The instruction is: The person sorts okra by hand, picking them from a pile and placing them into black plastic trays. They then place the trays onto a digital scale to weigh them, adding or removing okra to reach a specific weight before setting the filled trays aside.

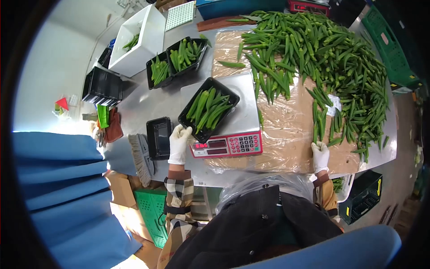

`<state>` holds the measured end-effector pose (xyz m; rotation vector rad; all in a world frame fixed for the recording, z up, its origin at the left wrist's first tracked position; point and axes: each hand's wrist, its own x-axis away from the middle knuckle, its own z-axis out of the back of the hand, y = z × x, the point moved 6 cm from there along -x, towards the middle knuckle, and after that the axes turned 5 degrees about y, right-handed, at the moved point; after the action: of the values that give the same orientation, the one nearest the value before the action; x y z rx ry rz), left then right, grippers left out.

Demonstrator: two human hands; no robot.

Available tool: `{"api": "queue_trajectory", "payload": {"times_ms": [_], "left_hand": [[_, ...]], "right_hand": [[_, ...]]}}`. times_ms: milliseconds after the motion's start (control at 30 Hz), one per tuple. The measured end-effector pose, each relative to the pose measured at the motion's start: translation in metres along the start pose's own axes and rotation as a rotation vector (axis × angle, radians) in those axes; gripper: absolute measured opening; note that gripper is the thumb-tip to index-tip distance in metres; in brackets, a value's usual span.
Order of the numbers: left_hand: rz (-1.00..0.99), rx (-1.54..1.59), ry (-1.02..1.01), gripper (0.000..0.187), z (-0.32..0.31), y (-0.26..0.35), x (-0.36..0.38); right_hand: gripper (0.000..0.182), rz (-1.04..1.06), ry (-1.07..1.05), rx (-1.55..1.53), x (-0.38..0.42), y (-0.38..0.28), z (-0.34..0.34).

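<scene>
A black plastic tray (231, 96) holding several okra pods (208, 108) sits tilted on the metal pan of a red weighing scale (227, 144). My left hand (179, 142), in a white glove, is at the tray's near left corner, fingers curled against its rim. At the table's front right, my gloved right hand (320, 157) has its fingers closed at the lower end of some okra (316, 130) lying on the plastic-covered cardboard (286, 143). Its fingertips are partly hidden. Beside my left hand lies another black tray (158, 139) without okra.
A large okra heap (322, 49) covers the right and back of the table. Two filled black trays (170, 71) stand behind the scale, near a white foam box (139, 42). Stacked black trays (102, 86) are at left. A brush (140, 159) lies at the left edge.
</scene>
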<state>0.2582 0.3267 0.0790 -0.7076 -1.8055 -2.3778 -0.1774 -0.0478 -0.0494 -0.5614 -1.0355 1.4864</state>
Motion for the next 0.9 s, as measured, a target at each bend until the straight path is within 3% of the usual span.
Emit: {"api": "queue_trajectory", "payload": {"times_ms": [67,133,200,267,333,400,567,600,700,800,900], "left_hand": [[-0.062,0.033,-0.04,0.022,-0.008,-0.007,-0.008],[-0.108,0.043,-0.045,0.021,-0.019,-0.005,-0.008],[-0.081,0.027,-0.068,0.024,-0.03,-0.003,-0.006],[-0.059,0.015,-0.094,0.027,-0.043,0.004,-0.004],[-0.054,0.003,-0.12,0.029,-0.052,0.009,0.0],[-0.03,0.014,-0.148,0.031,-0.057,0.01,0.002],[-0.011,0.03,-0.174,0.028,-0.059,0.014,0.001],[-0.006,0.038,-0.18,0.027,-0.059,0.015,-0.004],[0.022,0.022,-0.187,0.024,-0.064,0.024,-0.033],[0.041,0.111,-0.189,0.023,-0.088,0.046,-0.079],[-0.021,0.178,-0.174,0.004,-0.127,0.071,-0.142]], "right_hand": [[0.016,0.023,-0.039,-0.161,0.018,-0.054,-0.013],[0.019,0.555,0.031,-0.03,0.041,-0.153,-0.03],[0.025,0.754,-0.102,-0.017,0.06,-0.231,-0.052],[0.029,1.124,-0.158,0.155,0.072,-0.288,-0.078],[0.032,1.202,-0.314,0.156,0.078,-0.316,-0.111],[0.038,1.304,-0.241,0.258,0.084,-0.325,-0.138],[0.035,1.042,-0.288,0.077,0.069,-0.279,-0.126],[0.036,0.994,-0.186,0.063,0.066,-0.263,-0.113],[0.034,0.698,-0.211,0.219,0.051,-0.18,-0.093],[0.036,0.642,-0.214,0.265,0.053,-0.129,-0.073],[0.037,0.576,-0.256,0.319,0.061,-0.105,-0.065]]}}
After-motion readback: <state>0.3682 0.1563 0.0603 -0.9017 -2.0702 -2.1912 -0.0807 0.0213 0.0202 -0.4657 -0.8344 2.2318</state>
